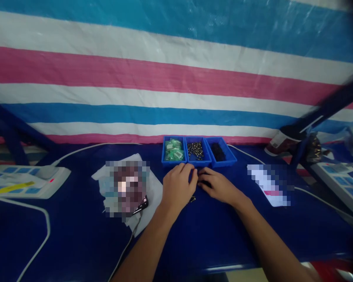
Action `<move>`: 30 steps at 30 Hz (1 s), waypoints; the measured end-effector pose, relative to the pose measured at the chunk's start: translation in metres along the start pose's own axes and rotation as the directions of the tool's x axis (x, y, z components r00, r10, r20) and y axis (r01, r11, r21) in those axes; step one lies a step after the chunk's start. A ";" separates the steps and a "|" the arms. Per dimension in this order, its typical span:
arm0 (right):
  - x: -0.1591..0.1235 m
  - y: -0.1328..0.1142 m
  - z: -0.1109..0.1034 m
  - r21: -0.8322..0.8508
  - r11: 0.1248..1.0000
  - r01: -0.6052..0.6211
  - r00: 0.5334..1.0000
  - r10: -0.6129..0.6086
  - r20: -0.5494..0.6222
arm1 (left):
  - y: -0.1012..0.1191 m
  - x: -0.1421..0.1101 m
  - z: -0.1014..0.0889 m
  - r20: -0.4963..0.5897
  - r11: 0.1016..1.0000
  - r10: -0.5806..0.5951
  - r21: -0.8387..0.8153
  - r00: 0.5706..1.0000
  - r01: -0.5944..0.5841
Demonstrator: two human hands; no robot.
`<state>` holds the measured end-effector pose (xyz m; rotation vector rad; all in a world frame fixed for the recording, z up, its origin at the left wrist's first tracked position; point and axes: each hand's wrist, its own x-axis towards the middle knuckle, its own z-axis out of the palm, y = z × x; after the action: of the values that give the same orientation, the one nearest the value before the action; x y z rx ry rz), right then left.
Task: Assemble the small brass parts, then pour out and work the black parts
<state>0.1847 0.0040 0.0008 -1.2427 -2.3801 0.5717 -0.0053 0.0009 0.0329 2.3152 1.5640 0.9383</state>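
Blue compartment tray [216, 160] sits just beyond the left hand [176, 188] and right hand [219, 188] (fingers curled, grip unclear).

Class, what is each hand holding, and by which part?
It cannot be told: the left hand and right hand curl at the blue tray, and could hide something small.
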 end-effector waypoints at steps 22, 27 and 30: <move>0.004 -0.019 -0.008 0.975 0.220 0.023 0.842 0.522 -0.137 | 0.017 0.009 0.003 -0.010 0.931 0.336 0.152 0.942 -0.331; 0.003 -0.019 -0.008 0.998 0.053 -0.023 0.854 0.521 -0.008 | 0.010 0.015 0.008 -0.072 0.912 0.404 0.101 0.912 -0.397; 0.003 -0.018 -0.006 0.996 0.079 -0.039 0.864 0.503 -0.007 | 0.004 0.013 0.011 -0.093 0.908 0.419 0.070 0.903 -0.414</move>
<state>0.1735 -0.0016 0.0155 -0.9168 -0.8392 1.5612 0.0077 0.0127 0.0315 2.7392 1.1478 1.1401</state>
